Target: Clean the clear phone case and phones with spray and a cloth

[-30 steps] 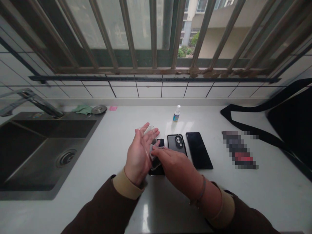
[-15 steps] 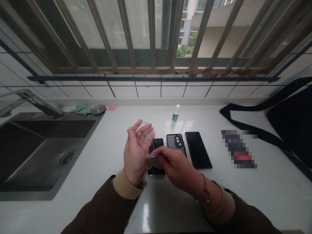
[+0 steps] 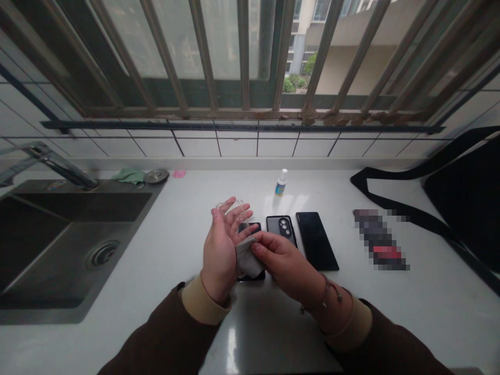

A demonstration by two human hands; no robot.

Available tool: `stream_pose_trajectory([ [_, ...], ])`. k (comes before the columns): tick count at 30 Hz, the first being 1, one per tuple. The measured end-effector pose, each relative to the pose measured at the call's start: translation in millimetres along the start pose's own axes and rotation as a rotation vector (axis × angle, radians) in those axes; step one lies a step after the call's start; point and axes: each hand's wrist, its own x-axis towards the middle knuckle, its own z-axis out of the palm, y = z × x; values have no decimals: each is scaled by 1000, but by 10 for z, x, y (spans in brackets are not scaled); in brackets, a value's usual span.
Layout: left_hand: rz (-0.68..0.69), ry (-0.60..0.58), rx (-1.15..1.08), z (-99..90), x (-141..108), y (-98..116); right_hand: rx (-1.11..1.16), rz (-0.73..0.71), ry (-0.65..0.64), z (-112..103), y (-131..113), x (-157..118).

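Observation:
My left hand (image 3: pixel 221 250) is raised palm up over the counter, fingers spread and slightly curled around a clear, transparent case (image 3: pixel 239 203) resting against them. My right hand (image 3: pixel 285 263) pinches a light grey cloth (image 3: pixel 248 259) between thumb and fingers, beside the left palm. Partly hidden beneath the cloth and hands lies a dark phone (image 3: pixel 255 227). To its right are a black-rimmed phone case (image 3: pixel 278 225) with camera openings and a larger black phone (image 3: pixel 317 240) lying flat.
A small white spray bottle (image 3: pixel 280 183) stands behind the phones. At left is a sink (image 3: pixel 88 299) with a faucet (image 3: pixel 66 169), a green cloth (image 3: pixel 130 176) and a metal strainer (image 3: pixel 157 176). A black strap (image 3: pixel 410 213) and a blurred item (image 3: pixel 380 239) lie at right.
The grey cloth hangs more unfolded, showing a wider face. My left hand has shifted slightly right and down, and my right wrist has turned a little.

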Motion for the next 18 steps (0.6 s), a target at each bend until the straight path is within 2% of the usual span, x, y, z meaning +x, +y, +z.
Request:
stream_pose_trajectory([
  [5,46,-67,69,9,-83,-103,133,60,90,48,-29,27],
  [12,175,-243,188,-29,-324,-164,238,-21,151,28,-196,-12],
  [15,205,-317,223,-48,-367,-145,203,-64,194,20,-247,-41],
  [17,185,-331,186,-46,-356,-136,156,-77,217,23,-264,-47],
  [18,125,-324,124,-39,-340,-135,142,-76,223,22,-271,-44],
])
